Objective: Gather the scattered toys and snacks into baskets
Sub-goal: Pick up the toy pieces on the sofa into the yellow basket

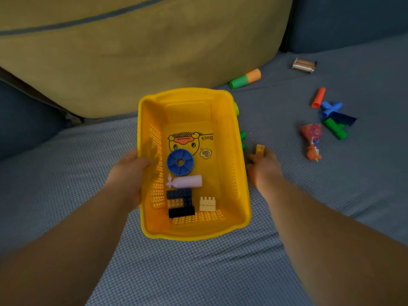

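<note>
- Held: left hand (130,173) clasps the basket (231,138) by its wall; light, flexible plastic, judged.
- Held: right hand (263,167) pinches a brick (260,149) at its fingertips; small, rigid, light.

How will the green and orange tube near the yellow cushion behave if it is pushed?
The green and orange tube looks round and smooth, so it will probably roll. It seems hollow plastic, so likely light and stiff. The soft sofa seat may slow it.
</note>
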A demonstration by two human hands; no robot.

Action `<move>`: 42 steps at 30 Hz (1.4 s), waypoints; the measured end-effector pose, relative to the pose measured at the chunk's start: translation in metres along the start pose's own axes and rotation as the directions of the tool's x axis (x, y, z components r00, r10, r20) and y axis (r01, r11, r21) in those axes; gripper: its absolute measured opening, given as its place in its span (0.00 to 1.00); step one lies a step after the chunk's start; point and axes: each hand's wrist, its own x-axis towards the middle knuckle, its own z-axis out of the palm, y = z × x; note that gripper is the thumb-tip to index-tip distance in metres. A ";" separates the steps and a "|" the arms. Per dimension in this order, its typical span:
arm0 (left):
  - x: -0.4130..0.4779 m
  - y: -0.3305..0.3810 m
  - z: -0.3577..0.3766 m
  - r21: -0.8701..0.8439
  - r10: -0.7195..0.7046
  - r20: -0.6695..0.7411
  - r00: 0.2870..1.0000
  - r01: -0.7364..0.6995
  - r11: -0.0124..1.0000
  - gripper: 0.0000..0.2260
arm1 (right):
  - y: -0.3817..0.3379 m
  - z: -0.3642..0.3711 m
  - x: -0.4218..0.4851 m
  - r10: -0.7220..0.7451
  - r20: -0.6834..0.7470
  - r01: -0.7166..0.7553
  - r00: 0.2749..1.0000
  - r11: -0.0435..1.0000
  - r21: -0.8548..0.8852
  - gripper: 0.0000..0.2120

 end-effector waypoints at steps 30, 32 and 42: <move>-0.001 0.039 -0.056 -0.057 -0.019 -0.040 0.999 0.017 0.998 0.10 | -0.159 0.013 -0.100 -0.198 0.158 0.204 0.967 0.979 -0.025 0.19; 0.001 0.038 -0.062 -0.059 -0.025 -0.046 0.999 0.022 0.998 0.10 | -0.164 0.005 -0.100 -0.251 0.044 0.247 0.967 0.966 0.081 0.19; 0.014 0.033 -0.072 -0.078 -0.055 -0.081 0.995 0.048 0.996 0.11 | -0.125 -0.029 -0.017 -0.127 -0.342 0.207 0.931 0.956 0.208 0.23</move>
